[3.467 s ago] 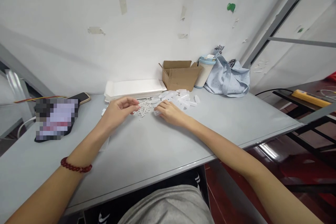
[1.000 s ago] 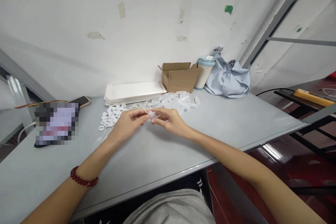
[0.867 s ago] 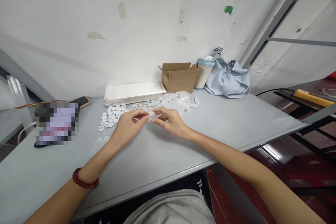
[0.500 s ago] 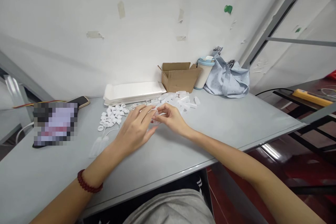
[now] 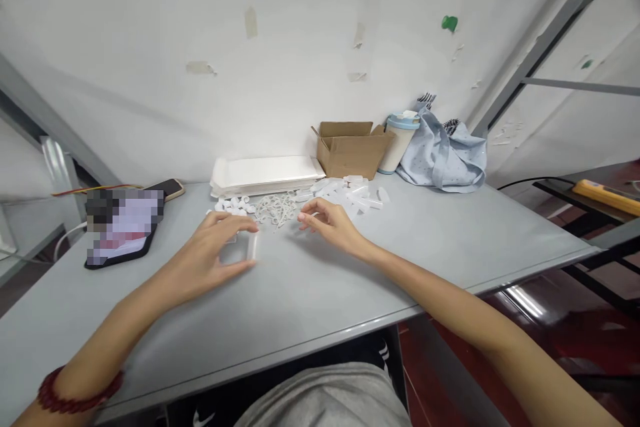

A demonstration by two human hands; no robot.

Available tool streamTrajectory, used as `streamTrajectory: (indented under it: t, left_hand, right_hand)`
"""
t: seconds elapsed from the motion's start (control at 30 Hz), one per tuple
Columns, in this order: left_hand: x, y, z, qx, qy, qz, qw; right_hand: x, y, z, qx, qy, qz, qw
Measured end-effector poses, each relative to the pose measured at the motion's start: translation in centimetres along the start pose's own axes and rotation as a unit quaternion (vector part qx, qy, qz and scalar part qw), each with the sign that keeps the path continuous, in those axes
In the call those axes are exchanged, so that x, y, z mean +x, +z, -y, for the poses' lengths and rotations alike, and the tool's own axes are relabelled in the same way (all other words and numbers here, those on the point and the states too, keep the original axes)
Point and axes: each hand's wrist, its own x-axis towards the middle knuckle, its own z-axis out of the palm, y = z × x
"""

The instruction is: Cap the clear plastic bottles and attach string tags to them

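1. Your left hand (image 5: 203, 257) is over the left half of the surface (image 5: 310, 307), between its front and back edges. Thumb and forefinger stand apart, gripping a clear piece (image 5: 253, 247) by its two ends; the piece is blurred.
2. Your right hand (image 5: 336, 225) is nearer the middle of the surface, just in front of the clear pile (image 5: 357, 197). Its fingers curl toward the thumb; whether they pinch anything, I cannot tell.
3. Just behind your left hand lie white caps (image 5: 236, 204), partly hidden by that hand.
4. Between caps and clear pile, you have a tangle of thin white loops (image 5: 276, 208), nearest your right fingertips.
5. Along the back edge of the surface, behind the caps and loops, lies a flat white stack (image 5: 267, 172). An open-topped brown carton (image 5: 353, 155) stands at its right end.
6. To the right of the carton, a lidded cup (image 5: 397, 147) leans, with a pale blue bag (image 5: 445, 157) beside it, toward the back right corner.
7. Toward the back left corner lies a dark-edged device (image 5: 131, 230), its face masked; a phone (image 5: 175, 188) lies behind it.
8. You wear a dark red bracelet (image 5: 80, 395) on your left wrist.
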Motion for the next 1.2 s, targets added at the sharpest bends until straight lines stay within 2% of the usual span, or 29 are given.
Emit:
streamTrajectory:
  t: [0.17,0.3,0.4,0.53,0.73,0.87,0.97,1.03,1.1,1.2]
  left_hand:
    - [-3.2,-0.4,2.2,-0.005,-0.073,0.006,0.997]
    - [-4.0,-0.1,2.8,-0.001,-0.077,0.012,0.997]
    - [-4.3,0.0,3.4,0.006,-0.074,0.019,0.997]
    - [-4.6,0.0,3.9,0.004,-0.06,0.024,0.998]
    - [-4.4,-0.6,3.8,-0.006,-0.055,0.052,0.997]
    - [-4.2,-1.3,3.8,-0.019,-0.057,0.072,0.996]
    - [-3.0,-1.7,3.2,-0.028,-0.07,0.072,0.995]
    - [-1.4,-1.5,2.3,-0.028,-0.094,0.054,0.994]
    - [0.9,-0.8,1.2,-0.01,-0.112,0.026,0.993]
    - [4.7,0.9,-0.3,0.014,-0.086,0.007,0.996]
  right_hand:
    - [0.1,0.0,-0.4,-0.147,-0.067,0.016,0.987]
    - [0.2,-0.1,-1.1,-0.295,-0.156,0.043,0.942]
    - [0.6,-0.3,-1.8,-0.344,-0.197,0.068,0.915]
    - [1.3,-0.7,-2.6,-0.368,-0.208,0.067,0.904]
    - [1.8,-1.7,-3.0,-0.4,-0.199,0.023,0.894]
    - [2.3,-2.6,-3.2,-0.444,-0.181,-0.003,0.878]
    - [2.8,-3.0,-3.3,-0.473,-0.167,-0.015,0.865]
    - [3.0,-2.9,-3.3,-0.503,-0.161,-0.003,0.849]
    - [3.1,-2.7,-3.3,-0.55,-0.166,0.029,0.818]
    - [3.1,-2.0,-3.3,-0.616,-0.201,0.081,0.758]
